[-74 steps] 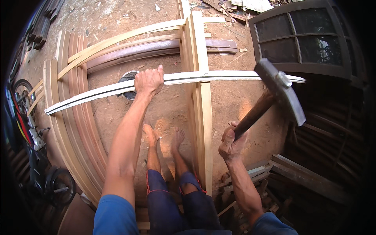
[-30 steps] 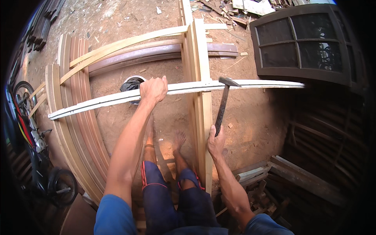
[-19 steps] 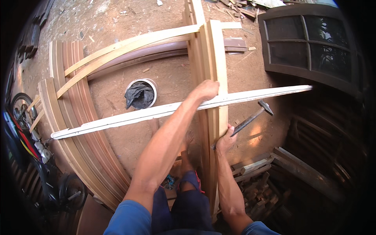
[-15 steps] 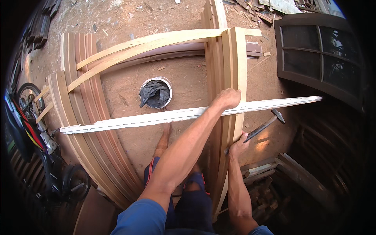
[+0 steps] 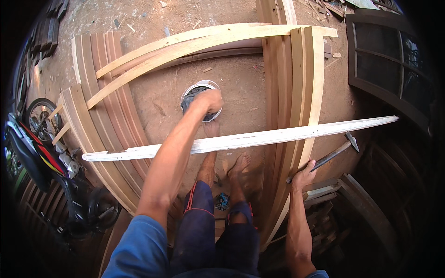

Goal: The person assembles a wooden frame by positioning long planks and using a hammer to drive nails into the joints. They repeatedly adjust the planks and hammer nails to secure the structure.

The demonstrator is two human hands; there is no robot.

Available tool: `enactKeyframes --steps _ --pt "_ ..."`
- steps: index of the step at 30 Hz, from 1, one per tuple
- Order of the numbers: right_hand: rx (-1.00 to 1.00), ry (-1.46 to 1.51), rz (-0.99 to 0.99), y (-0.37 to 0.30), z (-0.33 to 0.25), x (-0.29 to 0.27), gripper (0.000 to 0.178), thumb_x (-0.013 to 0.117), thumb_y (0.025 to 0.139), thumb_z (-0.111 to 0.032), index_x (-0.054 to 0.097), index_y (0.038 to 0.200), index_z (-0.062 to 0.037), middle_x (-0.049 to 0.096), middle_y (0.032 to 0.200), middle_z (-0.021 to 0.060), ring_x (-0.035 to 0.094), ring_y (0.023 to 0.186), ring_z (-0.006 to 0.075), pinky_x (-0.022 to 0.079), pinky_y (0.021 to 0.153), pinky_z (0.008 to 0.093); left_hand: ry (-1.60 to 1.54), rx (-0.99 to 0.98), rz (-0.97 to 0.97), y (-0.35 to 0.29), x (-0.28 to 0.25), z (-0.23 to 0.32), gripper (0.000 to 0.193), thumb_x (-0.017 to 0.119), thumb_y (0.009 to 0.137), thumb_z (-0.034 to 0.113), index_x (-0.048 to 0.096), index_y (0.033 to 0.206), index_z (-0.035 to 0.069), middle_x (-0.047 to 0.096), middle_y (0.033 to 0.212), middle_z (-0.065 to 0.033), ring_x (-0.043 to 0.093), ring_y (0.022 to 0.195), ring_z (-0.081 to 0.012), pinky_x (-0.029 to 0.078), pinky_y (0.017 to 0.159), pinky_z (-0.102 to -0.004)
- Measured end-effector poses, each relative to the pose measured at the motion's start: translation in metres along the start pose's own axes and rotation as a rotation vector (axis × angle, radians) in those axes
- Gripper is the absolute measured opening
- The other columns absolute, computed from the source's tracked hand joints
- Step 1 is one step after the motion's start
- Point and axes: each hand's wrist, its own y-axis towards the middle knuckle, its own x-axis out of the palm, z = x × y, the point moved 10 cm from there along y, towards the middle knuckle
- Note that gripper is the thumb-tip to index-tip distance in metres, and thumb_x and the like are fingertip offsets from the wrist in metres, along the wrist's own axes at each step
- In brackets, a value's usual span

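Note:
My left hand (image 5: 209, 101) reaches down over a white bucket (image 5: 187, 88) on the ground, its fingers hidden at the mouth. Crumpled black plastic (image 5: 188, 100) lines that bucket. Against the outer side of the right-hand wooden frame posts (image 5: 299, 78), my right hand (image 5: 303, 176) is closed round the handle of a hammer (image 5: 334, 155), whose head points away to the right. A long white-painted wooden strip (image 5: 259, 138) lies across the left and right posts, passing under my left forearm; neither hand is on it.
Stacked wooden frame posts (image 5: 109, 120) stand at left, joined to the right ones by curved pale slats (image 5: 185, 46). A motorcycle (image 5: 60, 162) is beyond them at far left. A dark paned window frame (image 5: 378, 60) leans at right; wood offcuts (image 5: 320, 217) lie below it.
My left hand has let go of the white strip by the right posts and moved left to the bucket. My right hand keeps the hammer. The view has shifted slightly.

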Motion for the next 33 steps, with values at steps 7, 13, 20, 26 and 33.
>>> enactKeyframes --steps 7,13,20,26,33 --pt "0.010 0.138 -0.065 0.003 0.006 0.004 0.048 0.040 0.108 -0.038 0.058 0.112 0.0055 0.063 0.105 0.0115 0.059 0.097 0.0198 0.046 0.090 0.0349 0.381 0.021 -0.088 0.061 0.091 -0.099 0.026 0.067 0.079 0.000 0.074 0.104 0.000 0.070 0.114 -0.0218 0.070 0.106 -0.0335 0.058 0.086 -0.0413" --pt "0.077 0.230 -0.075 0.003 0.012 0.007 0.047 0.041 0.108 -0.039 0.057 0.112 0.0047 0.062 0.105 0.0103 0.059 0.097 0.0182 0.047 0.088 0.0332 0.727 0.303 0.105 0.087 0.102 -0.087 0.020 0.058 0.090 0.014 0.075 0.092 0.004 0.071 0.110 -0.0166 0.073 0.094 -0.0310 0.061 0.076 -0.0411" --pt "0.063 0.074 0.022 0.004 0.010 -0.002 0.048 0.043 0.107 -0.040 0.060 0.115 0.0044 0.063 0.105 0.0091 0.057 0.099 0.0167 0.044 0.092 0.0326 1.071 0.447 0.100 0.117 0.131 -0.107 0.020 0.060 0.088 0.020 0.077 0.085 0.010 0.070 0.099 -0.0090 0.070 0.092 -0.0220 0.058 0.073 -0.0356" --pt "0.062 0.070 0.023 0.005 0.001 0.001 0.046 0.043 0.108 -0.038 0.061 0.115 0.0042 0.064 0.100 0.0076 0.057 0.094 0.0139 0.044 0.090 0.0319 1.154 0.395 0.039 0.152 0.153 -0.142 0.019 0.061 0.087 0.023 0.077 0.086 0.013 0.069 0.100 -0.0088 0.067 0.096 -0.0213 0.053 0.075 -0.0345" --pt "0.052 0.105 -0.004 0.006 0.003 0.001 0.043 0.044 0.108 -0.038 0.059 0.107 0.0021 0.063 0.106 0.0086 0.053 0.096 0.0126 0.043 0.091 0.0307 1.085 0.424 0.063 0.140 0.146 -0.140 0.023 0.058 0.088 0.021 0.076 0.095 0.007 0.067 0.114 -0.0174 0.066 0.103 -0.0265 0.052 0.081 -0.0383"
